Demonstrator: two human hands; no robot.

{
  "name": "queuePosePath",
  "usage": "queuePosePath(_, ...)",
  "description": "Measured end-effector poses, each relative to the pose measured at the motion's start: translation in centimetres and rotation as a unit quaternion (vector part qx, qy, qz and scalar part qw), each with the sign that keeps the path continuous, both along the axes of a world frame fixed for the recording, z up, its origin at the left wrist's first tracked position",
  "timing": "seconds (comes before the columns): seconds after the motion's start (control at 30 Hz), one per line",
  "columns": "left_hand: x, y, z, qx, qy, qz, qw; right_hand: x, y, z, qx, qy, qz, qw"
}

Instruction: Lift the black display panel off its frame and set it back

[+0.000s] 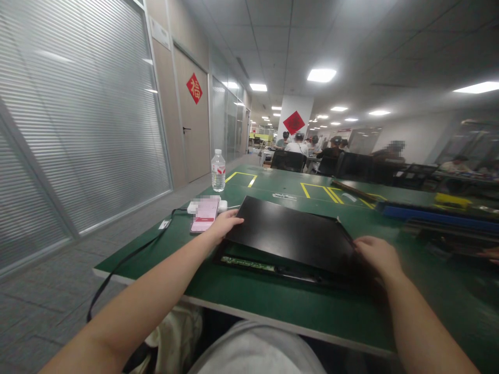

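Observation:
A thin, glossy black flat panel (292, 228) is tilted over the green table, with its near edge raised. My left hand (228, 224) grips its left edge, thumb on top and fingers beneath. At the right edge, my right hand (377, 253) is closed on the same panel, its fingers partly hidden. Under the panel shows a black frame (300, 275), with a strip of green circuit board (247, 263) along its near side. How much of the frame lies beneath the panel is hidden.
A phone (205, 214) and a white adapter (194, 206) with a black cable (132, 253) lie left of the panel. A water bottle (218, 171) stands behind them. Long blue and black parts (432, 214) lie at the right. Several people sit in the background.

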State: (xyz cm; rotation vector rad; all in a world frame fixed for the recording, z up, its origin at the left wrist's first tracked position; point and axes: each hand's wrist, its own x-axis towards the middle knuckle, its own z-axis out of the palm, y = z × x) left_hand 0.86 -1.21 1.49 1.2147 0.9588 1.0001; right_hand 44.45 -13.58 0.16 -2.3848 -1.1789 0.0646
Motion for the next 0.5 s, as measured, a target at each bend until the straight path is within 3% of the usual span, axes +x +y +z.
queuePosePath(0.3,-0.25,0.28,-0.05,0.036,0.008,0.024,0.999,0.0,0.1,0.21,0.023,0.039,-0.009,0.999)
queuePosePath(0.5,-0.68,0.68,-0.63,0.083,0.134,0.039,0.987,-0.38,-0.08,0.36,0.03,0.046,-0.012,0.998)
